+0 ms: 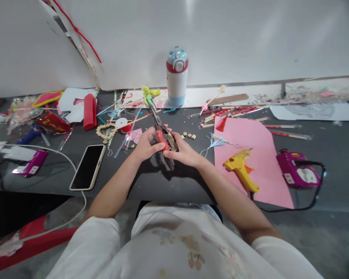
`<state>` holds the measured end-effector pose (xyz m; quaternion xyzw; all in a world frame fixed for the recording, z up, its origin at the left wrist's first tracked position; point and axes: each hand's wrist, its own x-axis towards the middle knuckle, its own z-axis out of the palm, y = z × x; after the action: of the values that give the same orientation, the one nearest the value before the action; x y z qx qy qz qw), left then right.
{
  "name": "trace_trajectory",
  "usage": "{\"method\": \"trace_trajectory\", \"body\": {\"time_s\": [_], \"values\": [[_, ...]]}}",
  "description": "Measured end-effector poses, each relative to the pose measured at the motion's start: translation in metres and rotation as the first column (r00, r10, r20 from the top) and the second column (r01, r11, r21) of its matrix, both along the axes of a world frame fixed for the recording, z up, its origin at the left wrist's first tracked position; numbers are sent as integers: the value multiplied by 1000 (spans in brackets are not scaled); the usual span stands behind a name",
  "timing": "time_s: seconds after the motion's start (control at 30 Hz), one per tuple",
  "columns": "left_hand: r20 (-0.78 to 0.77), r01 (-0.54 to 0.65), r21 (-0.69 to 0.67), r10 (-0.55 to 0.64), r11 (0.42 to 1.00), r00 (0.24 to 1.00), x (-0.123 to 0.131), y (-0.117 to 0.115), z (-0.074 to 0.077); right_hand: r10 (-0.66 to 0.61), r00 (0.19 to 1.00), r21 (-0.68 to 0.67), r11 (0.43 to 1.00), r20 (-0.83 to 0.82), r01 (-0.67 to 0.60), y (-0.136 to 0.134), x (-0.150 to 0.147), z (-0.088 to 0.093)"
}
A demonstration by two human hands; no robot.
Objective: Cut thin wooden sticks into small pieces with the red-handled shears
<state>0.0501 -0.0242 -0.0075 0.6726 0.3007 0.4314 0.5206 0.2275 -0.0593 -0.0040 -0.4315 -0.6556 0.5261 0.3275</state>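
A pair of pliers [161, 133] with red on its handles is held above the dark table in front of me. My left hand [147, 144] is closed round it from the left, thumb lying on the red grip. From the other side my right hand [184, 150] closes on the handle end, with its thumb near the left one. A tan patch between the hands is too blurred to make out. The long jaws point up and away, their tips overlapping a fuzzy yellow-green piece [150, 92]; I cannot tell whether they grip it. Small beige blocks [189, 135] lie beside my right hand.
A yellow glue gun [240, 167] rests on pink sheet [267, 182] at right, near a purple power strip [298, 169]. A bottle [177, 81] stands ahead. A phone [88, 167], white cable, red can [50, 120] and beaded heart [106, 132] lie left.
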Motion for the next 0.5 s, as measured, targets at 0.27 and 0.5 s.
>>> {"method": "trace_trajectory", "body": {"time_s": [0.27,0.5], "values": [[-41,4,38,-2,999,999,-1,3,-7,14,1000,15,1000,8,-15,0,0,1],[-9,56,-2,-56,998,998,1,0,-6,23,999,49,999,26,-24,2,0,-5]]}}
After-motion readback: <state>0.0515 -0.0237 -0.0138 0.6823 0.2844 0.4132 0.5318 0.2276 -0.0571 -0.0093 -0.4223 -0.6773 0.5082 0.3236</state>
